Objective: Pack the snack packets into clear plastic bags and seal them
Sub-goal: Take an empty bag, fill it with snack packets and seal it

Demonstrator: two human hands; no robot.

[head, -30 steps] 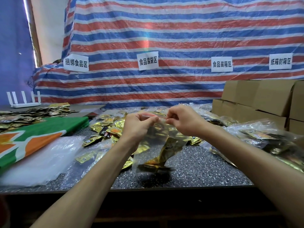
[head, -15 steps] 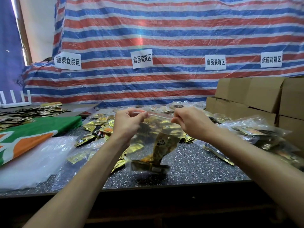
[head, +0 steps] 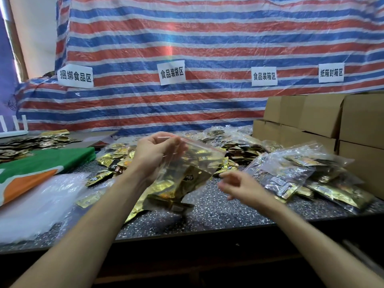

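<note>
Head-cam view, looking down over a work table. The left hand [head: 158, 154] grips the upper left corner of a clear plastic bag [head: 187, 175] near its red zip strip [head: 204, 146], fingers curled round the plastic. The bag hangs over the table [head: 218, 213], its bottom just above or brushing the speckled top; we can't tell which. Gold snack packets [head: 166, 190] sag in its lower half. The right hand [head: 239, 187] sits just beside the bag's right side, not touching it, fingers loosely curled w/ nothing in them. It's blurred, so fine detail is lost.

Handling, as we judge it: the bag is light, thin, floppy & slick. Held by one corner it tilts, and the weight slumps to the bottom. The packets look like crinkly foil, not fragile, though their corners could poke the film. Best hold is prob. the zip strip at both ends, thumb & finger pinching along it. We can't tell if the zip is fully closed.

Room: some bare table lies under and in front of the bag, but the front edge [head: 207, 232] is near, so a dropped bag could slide off. Loose packets [head: 116, 161] lie behind-left, filled bags [head: 301, 175] are heaped at right w/ cardboard boxes [head: 324, 119] beyond, and empty bags [head: 37, 204] & a green-orange cloth [head: 47, 163] lie at left.
</note>
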